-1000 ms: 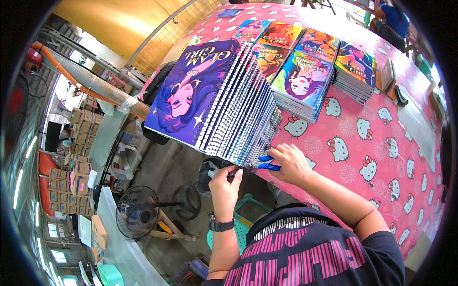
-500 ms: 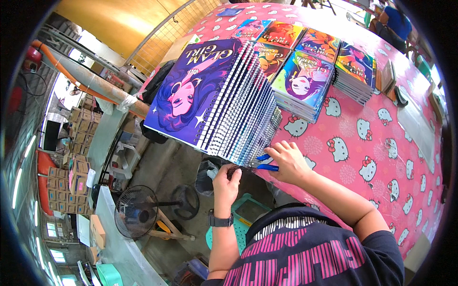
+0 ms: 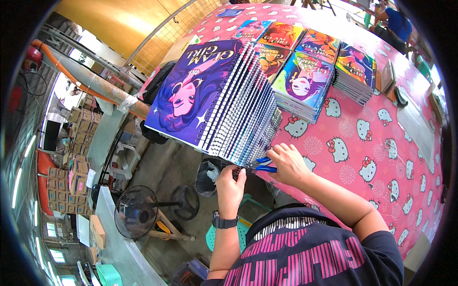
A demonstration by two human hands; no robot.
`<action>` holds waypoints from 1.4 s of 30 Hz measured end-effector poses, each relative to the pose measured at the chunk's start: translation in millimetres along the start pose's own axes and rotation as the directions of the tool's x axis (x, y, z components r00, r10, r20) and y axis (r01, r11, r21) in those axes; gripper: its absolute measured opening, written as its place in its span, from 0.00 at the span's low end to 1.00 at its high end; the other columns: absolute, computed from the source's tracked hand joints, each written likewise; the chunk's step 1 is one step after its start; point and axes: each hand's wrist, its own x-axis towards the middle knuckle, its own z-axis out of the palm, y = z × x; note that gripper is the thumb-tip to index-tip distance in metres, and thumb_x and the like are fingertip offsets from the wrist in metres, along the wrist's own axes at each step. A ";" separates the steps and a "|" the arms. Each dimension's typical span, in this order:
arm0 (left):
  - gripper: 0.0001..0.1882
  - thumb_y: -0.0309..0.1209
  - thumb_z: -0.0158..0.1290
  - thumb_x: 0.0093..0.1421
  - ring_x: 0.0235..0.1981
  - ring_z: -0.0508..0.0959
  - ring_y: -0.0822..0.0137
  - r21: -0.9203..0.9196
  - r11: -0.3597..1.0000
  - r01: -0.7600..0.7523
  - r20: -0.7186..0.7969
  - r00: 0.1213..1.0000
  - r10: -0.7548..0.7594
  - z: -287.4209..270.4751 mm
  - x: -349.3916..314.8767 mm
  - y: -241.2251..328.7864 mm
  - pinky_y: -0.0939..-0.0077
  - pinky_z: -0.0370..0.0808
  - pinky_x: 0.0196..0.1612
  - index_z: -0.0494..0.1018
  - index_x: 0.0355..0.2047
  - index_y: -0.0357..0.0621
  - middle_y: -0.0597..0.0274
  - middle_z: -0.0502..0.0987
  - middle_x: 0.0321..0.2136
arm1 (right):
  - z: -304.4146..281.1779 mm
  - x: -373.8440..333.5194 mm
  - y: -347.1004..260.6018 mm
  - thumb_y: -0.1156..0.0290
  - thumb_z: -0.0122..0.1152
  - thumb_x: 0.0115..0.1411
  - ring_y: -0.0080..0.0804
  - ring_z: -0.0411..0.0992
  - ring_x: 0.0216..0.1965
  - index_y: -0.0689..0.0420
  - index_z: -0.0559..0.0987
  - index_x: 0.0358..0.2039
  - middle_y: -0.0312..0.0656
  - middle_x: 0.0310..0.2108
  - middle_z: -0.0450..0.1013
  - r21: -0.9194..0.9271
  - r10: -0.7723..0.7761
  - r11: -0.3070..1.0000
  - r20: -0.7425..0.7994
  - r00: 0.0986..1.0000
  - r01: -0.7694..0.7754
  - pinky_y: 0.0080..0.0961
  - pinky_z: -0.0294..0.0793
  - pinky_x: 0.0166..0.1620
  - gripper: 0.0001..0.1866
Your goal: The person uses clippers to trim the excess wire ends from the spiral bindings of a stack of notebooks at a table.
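Observation:
A tall stack of spiral-bound notebooks (image 3: pixel 237 112) stands at the table's left edge, its coiled spines turned toward me. The top notebook (image 3: pixel 188 95) has a purple cover with a drawn figure. My right hand (image 3: pixel 287 164) is closed on blue-handled pliers (image 3: pixel 265 168), whose jaws point left at the stack's lower near corner. Just left of those jaws, my left hand (image 3: pixel 231 188) pinches a small dark coiled piece (image 3: pixel 236 173), mostly hidden by the fingers. Whether the jaws touch it cannot be made out.
Smaller piles of colourful notebooks (image 3: pixel 303 83) stand behind the stack on the pink patterned table (image 3: pixel 353 157). A black fan (image 3: pixel 137 211) and a teal stool (image 3: pixel 213 238) are below left. Cardboard boxes (image 3: pixel 71 188) are piled farther left. Another person (image 3: pixel 396 24) sits at the far right.
My left hand has shifted slightly right and down, with the wrist turned a little. My right hand and the pliers have dipped slightly. The notebooks have stayed put.

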 end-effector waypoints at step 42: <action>0.12 0.30 0.61 0.52 0.23 0.73 0.75 -0.447 0.826 0.344 0.136 0.939 -0.317 6.3 3.1 -24.9 0.80 0.69 0.26 0.74 0.33 0.36 0.64 0.76 0.23 | 7.1 0.0 0.8 0.64 0.69 0.38 0.39 0.69 0.39 0.56 0.73 0.36 0.41 0.31 0.70 0.029 0.019 0.999 0.018 1.000 -0.019 0.35 0.66 0.42 0.23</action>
